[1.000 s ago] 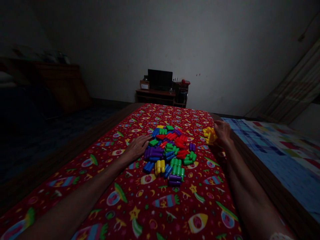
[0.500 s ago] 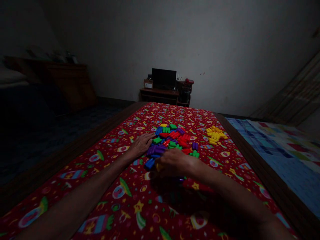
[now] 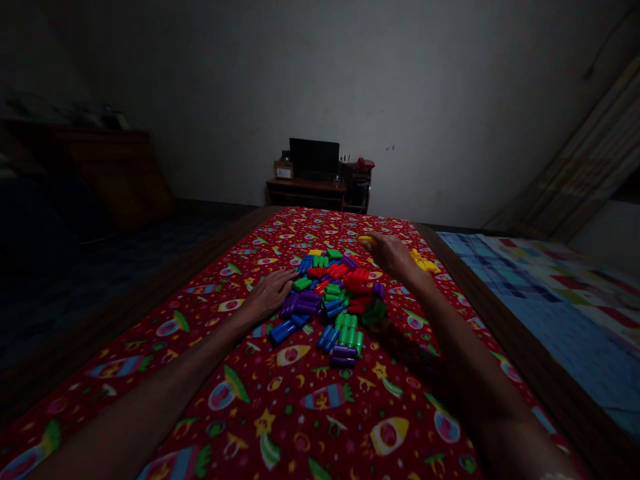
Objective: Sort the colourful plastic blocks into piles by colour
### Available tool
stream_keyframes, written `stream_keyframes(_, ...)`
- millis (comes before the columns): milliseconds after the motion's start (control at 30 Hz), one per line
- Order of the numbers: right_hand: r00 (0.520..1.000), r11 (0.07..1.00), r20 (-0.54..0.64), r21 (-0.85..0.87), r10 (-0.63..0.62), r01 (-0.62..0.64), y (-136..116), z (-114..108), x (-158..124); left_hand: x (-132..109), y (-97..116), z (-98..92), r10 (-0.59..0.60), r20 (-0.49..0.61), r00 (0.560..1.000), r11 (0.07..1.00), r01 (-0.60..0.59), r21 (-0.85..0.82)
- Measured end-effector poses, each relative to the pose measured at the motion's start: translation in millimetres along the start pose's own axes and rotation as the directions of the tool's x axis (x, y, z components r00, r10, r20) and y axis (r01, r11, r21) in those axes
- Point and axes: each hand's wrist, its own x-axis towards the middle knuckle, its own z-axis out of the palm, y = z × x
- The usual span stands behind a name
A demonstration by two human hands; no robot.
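Observation:
A heap of plastic blocks (image 3: 333,300) in red, blue, green and purple lies on a red patterned cloth (image 3: 320,400). My left hand (image 3: 267,295) rests flat and open against the heap's left side. Beyond the heap, my right hand (image 3: 393,255) is raised with its fingers closed on a yellow block (image 3: 367,239). Just right of that hand sits a small group of yellow blocks (image 3: 426,263), partly hidden by it.
The cloth covers a long wooden table with a dark edge (image 3: 505,320) on the right. A blue patterned mat (image 3: 550,300) lies beside it. A low desk with a dark screen (image 3: 314,160) stands at the far wall. The room is dim.
My right hand went from the yellow group to the front of the heap, then back toward the yellow group carrying a yellow block. The left hand stayed put.

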Motion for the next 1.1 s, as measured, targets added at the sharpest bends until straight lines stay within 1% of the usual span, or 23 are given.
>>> stream_keyframes(33, 0.995, 0.994, -0.024, -0.043, 0.099, -0.100, 19, 2, 2, 0, 0, -0.3, 0.000, 0.002, 1.000, 1.000, 0.000, 0.001)
stream_keyframes(100, 0.960, 0.953, -0.066, -0.120, 0.272, -0.279, 54, 6, 1, 1, 1, -2.0, -0.004, 0.013, 1.000, 1.000, 0.004, 0.006)
stream_keyframes(133, 0.938, 0.926, -0.082, -0.148, 0.338, -0.347, 69, 8, 0, 1, 1, -3.3, -0.005, 0.022, 1.000, 1.000, 0.005, 0.008)
stream_keyframes(200, 0.899, 0.880, -0.095, -0.182, 0.427, -0.438, 95, 13, -6, 2, 2, -5.8, -0.005, 0.037, 0.999, 1.000, 0.004, 0.010)
stream_keyframes(300, 0.865, 0.842, -0.062, -0.203, 0.498, -0.500, 122, 23, -15, 1, 3, -7.5, 0.001, 0.044, 0.999, 1.000, -0.001, 0.003)
stream_keyframes(400, 0.839, 0.823, -0.017, -0.185, 0.543, -0.537, 135, 30, -19, 1, 3, -5.7, 0.003, 0.023, 1.000, 1.000, -0.003, -0.007)
stream_keyframes(433, 0.839, 0.825, -0.020, -0.167, 0.544, -0.540, 136, 31, -18, 0, 2, -4.6, 0.002, 0.014, 1.000, 1.000, -0.002, -0.010)
stream_keyframes(500, 0.854, 0.845, -0.069, -0.124, 0.516, -0.520, 135, 29, -13, 0, 1, -2.6, -0.003, 0.005, 1.000, 1.000, 0.003, -0.013)
stream_keyframes(600, 0.890, 0.894, -0.171, -0.081, 0.423, -0.441, 119, 22, -3, 0, 1, -0.8, -0.009, 0.003, 1.000, 1.000, 0.010, -0.017)
stream_keyframes(633, 0.905, 0.913, -0.188, -0.076, 0.382, -0.401, 111, 20, 1, 0, 1, -0.7, -0.012, 0.003, 1.000, 1.000, 0.012, -0.017)
stream_keyframes(700, 0.942, 0.951, -0.176, -0.068, 0.287, -0.302, 89, 20, 5, 0, 2, -0.9, -0.016, -0.002, 1.000, 1.000, 0.016, -0.015)
stream_keyframes(767, 0.979, 0.983, -0.112, -0.039, 0.172, -0.177, 63, 25, 7, 0, 3, -1.4, -0.016, 0.001, 1.000, 1.000, 0.016, -0.013)
stream_keyframes(833, 0.999, 0.999, -0.020, 0.022, 0.050, -0.050, 35, 36, 11, -1, 5, -1.8, -0.016, 0.002, 1.000, 1.000, 0.016, -0.012)
stream_keyframes(933, 0.991, 0.990, 0.088, 0.108, -0.104, 0.094, -5, 55, 31, 0, 7, -2.3, -0.028, 0.004, 1.000, 1.000, 0.028, -0.009)
stream_keyframes(1000, 0.977, 0.984, 0.157, 0.122, -0.146, 0.127, -28, 68, 56, 0, 9, -2.9, -0.042, 0.006, 0.999, 0.999, 0.042, -0.008)
stream_keyframes(1100, 0.951, 0.989, 0.279, 0.100, -0.133, 0.108, -55, 86, 94, -1, 10, -4.4, -0.048, 0.005, 0.999, 0.999, 0.048, -0.013)
